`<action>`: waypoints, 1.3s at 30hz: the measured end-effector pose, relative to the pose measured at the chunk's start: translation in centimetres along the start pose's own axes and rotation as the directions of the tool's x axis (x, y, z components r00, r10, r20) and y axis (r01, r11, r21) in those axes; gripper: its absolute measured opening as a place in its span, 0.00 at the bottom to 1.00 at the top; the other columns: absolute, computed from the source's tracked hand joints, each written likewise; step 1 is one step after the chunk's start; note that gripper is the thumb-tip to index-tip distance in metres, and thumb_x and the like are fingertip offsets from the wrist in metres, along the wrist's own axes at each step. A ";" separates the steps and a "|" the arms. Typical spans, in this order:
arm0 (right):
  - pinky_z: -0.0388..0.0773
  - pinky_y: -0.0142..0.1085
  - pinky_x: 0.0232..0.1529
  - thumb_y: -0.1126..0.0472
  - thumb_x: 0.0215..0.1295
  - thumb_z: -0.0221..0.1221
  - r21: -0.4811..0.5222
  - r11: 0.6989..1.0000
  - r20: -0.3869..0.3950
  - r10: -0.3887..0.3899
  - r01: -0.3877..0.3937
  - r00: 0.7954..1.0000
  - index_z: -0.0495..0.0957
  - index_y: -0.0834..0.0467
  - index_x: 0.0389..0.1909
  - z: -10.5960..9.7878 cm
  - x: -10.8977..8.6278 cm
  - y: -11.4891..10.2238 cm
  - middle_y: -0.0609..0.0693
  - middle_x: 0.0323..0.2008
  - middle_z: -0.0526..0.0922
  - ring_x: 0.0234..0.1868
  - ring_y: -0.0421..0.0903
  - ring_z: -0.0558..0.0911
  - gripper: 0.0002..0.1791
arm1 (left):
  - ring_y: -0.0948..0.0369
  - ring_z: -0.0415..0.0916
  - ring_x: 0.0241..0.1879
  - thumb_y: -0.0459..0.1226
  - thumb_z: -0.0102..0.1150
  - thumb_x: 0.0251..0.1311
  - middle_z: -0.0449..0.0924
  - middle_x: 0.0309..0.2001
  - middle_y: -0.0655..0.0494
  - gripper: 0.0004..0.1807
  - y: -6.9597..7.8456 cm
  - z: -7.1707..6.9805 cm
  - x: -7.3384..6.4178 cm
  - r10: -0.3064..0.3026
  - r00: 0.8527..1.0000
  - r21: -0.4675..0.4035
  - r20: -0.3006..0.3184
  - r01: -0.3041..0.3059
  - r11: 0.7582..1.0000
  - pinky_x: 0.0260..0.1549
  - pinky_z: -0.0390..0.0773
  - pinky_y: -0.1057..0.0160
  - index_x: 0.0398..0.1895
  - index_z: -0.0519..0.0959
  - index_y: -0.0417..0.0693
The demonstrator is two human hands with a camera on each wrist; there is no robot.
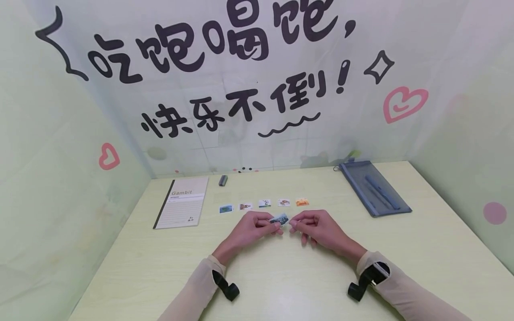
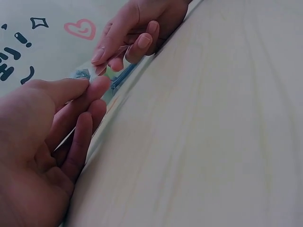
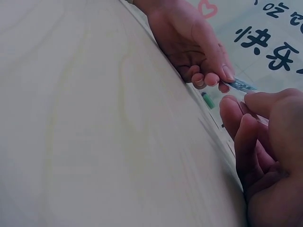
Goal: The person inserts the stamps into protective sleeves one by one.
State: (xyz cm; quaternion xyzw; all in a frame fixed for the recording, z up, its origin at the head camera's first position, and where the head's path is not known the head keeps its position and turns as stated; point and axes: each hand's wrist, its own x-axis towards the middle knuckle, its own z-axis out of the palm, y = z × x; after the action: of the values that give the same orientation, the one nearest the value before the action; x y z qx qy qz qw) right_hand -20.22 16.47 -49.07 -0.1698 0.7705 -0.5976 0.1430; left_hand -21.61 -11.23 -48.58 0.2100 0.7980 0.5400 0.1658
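Near the middle of the head view, my left hand (image 1: 257, 225) pinches a small blue-grey picture card (image 1: 279, 219) by its left side, between thumb and fingers. Facing it from the right, my right hand (image 1: 319, 227) has thumb and index fingertip together at the card's other edge. A thin clear film (image 2: 124, 48) shows at the right fingers in the left wrist view; whether it is joined to the card I cannot tell. Behind the hands several small picture cards lie in a row, among them a blue-green one (image 1: 226, 208) and an orange one (image 1: 302, 202).
A notebook (image 1: 182, 203) lies at the left of the table (image 1: 297, 281). A small dark eraser-like block (image 1: 223, 180) is near the back edge. At the back right lies a blue mesh pouch (image 1: 375, 189) with pens inside. A printed cloth wall (image 1: 176, 156) stands behind.
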 end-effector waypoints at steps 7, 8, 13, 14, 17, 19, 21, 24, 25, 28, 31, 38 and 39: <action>0.77 0.33 0.21 0.48 0.78 0.66 -0.005 1.000 -0.001 0.000 0.000 1.000 0.87 0.56 0.54 -0.1 0.0 -0.1 0.56 0.41 0.94 0.24 0.44 0.85 0.17 | 0.65 0.82 0.45 0.54 0.69 0.73 0.95 0.38 0.61 0.12 0.0 0.0 0.1 0.015 1.000 0.034 0.010 -0.015 0.999 0.44 0.71 0.67 0.46 0.92 0.60; 0.76 0.32 0.21 0.48 0.78 0.66 -0.005 1.000 -0.004 0.001 -0.001 1.000 0.87 0.56 0.54 -0.1 0.0 -0.1 0.56 0.41 0.94 0.24 0.44 0.85 0.17 | 0.65 0.82 0.46 0.54 0.69 0.73 0.95 0.38 0.61 0.12 0.0 0.0 0.0 0.017 1.000 0.032 0.012 -0.017 0.999 0.45 0.71 0.67 0.46 0.92 0.60; 0.76 0.32 0.21 0.48 0.77 0.67 -0.005 1.000 -0.017 0.000 0.000 1.000 0.88 0.56 0.53 -0.1 0.0 -0.1 0.55 0.40 0.94 0.23 0.45 0.85 0.17 | 0.65 0.81 0.48 0.54 0.69 0.73 0.95 0.38 0.61 0.13 0.1 -0.1 0.0 0.020 1.000 0.021 0.023 -0.020 1.000 0.47 0.71 0.66 0.46 0.92 0.58; 0.76 0.32 0.21 0.47 0.77 0.67 -0.007 1.000 -0.022 -0.001 0.000 1.000 0.88 0.55 0.53 -0.1 0.0 -0.1 0.55 0.40 0.94 0.23 0.45 0.84 0.16 | 0.64 0.81 0.48 0.54 0.69 0.73 0.95 0.38 0.61 0.13 0.1 -0.1 0.0 0.020 1.000 0.019 0.025 -0.020 1.000 0.47 0.72 0.66 0.46 0.92 0.58; 0.75 0.32 0.20 0.46 0.77 0.67 -0.007 1.000 -0.034 0.003 -0.003 0.999 0.88 0.54 0.52 -0.1 0.0 -0.1 0.54 0.39 0.94 0.23 0.45 0.84 0.16 | 0.64 0.81 0.49 0.53 0.69 0.72 0.95 0.38 0.61 0.12 0.1 -0.1 0.0 0.021 0.999 0.018 0.030 -0.022 1.000 0.49 0.72 0.66 0.44 0.93 0.58; 0.74 0.31 0.20 0.45 0.76 0.67 -0.005 1.000 -0.038 0.007 -0.007 0.999 0.88 0.52 0.52 -0.1 -0.1 -0.1 0.53 0.39 0.94 0.22 0.44 0.84 0.16 | 0.63 0.81 0.50 0.53 0.69 0.72 0.95 0.37 0.61 0.12 0.1 -0.1 0.0 0.024 0.999 0.021 0.030 -0.024 0.999 0.50 0.72 0.65 0.43 0.93 0.59; 0.74 0.31 0.20 0.45 0.76 0.67 -0.003 1.000 -0.035 0.005 -0.005 0.999 0.88 0.52 0.51 -0.1 -0.1 -0.1 0.52 0.39 0.94 0.22 0.44 0.84 0.16 | 0.63 0.81 0.50 0.53 0.69 0.72 0.95 0.37 0.61 0.11 0.1 -0.1 0.0 0.025 0.999 0.027 0.032 -0.026 0.999 0.50 0.72 0.65 0.42 0.93 0.60; 0.74 0.31 0.20 0.45 0.76 0.67 -0.005 1.000 -0.038 0.003 -0.003 0.999 0.88 0.51 0.51 -0.1 -0.1 -0.1 0.52 0.39 0.95 0.22 0.44 0.84 0.16 | 0.63 0.81 0.50 0.53 0.69 0.73 0.95 0.37 0.61 0.11 0.1 -0.2 0.0 0.029 0.999 0.031 0.035 -0.030 0.999 0.50 0.73 0.65 0.42 0.93 0.60; 0.74 0.31 0.20 0.45 0.76 0.67 -0.004 1.000 -0.039 0.005 -0.005 0.999 0.88 0.51 0.51 -0.1 0.0 -0.1 0.52 0.39 0.95 0.22 0.44 0.84 0.16 | 0.63 0.80 0.50 0.53 0.69 0.73 0.95 0.37 0.61 0.12 0.1 -0.2 0.0 0.029 0.999 0.030 0.037 -0.030 0.999 0.50 0.73 0.65 0.42 0.93 0.60; 0.73 0.30 0.21 0.46 0.76 0.67 0.003 1.000 -0.026 0.010 -0.010 1.000 0.88 0.53 0.52 0.0 0.0 -0.1 0.52 0.40 0.95 0.23 0.44 0.85 0.16 | 0.63 0.81 0.50 0.53 0.68 0.73 0.95 0.37 0.61 0.12 0.1 -0.2 0.0 0.030 0.999 0.024 0.041 -0.031 0.999 0.51 0.73 0.65 0.43 0.93 0.59; 0.73 0.30 0.22 0.47 0.77 0.66 0.008 1.000 0.004 0.012 -0.012 1.000 0.88 0.55 0.52 0.0 0.0 0.0 0.54 0.42 0.94 0.24 0.44 0.85 0.16 | 0.63 0.81 0.52 0.52 0.68 0.74 0.95 0.37 0.60 0.12 0.0 -0.1 0.0 0.031 0.999 0.018 0.041 -0.031 0.999 0.53 0.74 0.65 0.44 0.93 0.57; 0.77 0.32 0.22 0.49 0.80 0.64 -0.008 1.000 -0.003 -0.017 0.017 1.000 0.88 0.56 0.51 0.0 0.0 0.0 0.57 0.41 0.94 0.24 0.43 0.84 0.15 | 0.64 0.85 0.51 0.51 0.69 0.73 0.95 0.39 0.59 0.11 -0.2 0.0 0.0 0.031 0.998 0.018 0.049 -0.032 0.999 0.51 0.74 0.67 0.47 0.92 0.57; 0.77 0.33 0.22 0.49 0.80 0.64 -0.007 1.000 -0.007 -0.018 0.018 1.000 0.88 0.56 0.51 0.0 0.0 0.0 0.58 0.41 0.93 0.24 0.43 0.84 0.15 | 0.64 0.85 0.50 0.51 0.69 0.73 0.95 0.38 0.59 0.11 -0.2 0.1 0.0 0.034 0.998 0.019 0.049 -0.035 0.999 0.51 0.74 0.67 0.47 0.92 0.57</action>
State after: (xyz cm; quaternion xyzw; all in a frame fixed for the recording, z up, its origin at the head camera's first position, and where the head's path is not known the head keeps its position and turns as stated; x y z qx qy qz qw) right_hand -20.19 16.47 -49.02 -0.1755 0.7716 -0.5965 0.1343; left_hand -21.60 -11.24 -48.79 0.2383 0.7954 0.5295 0.1738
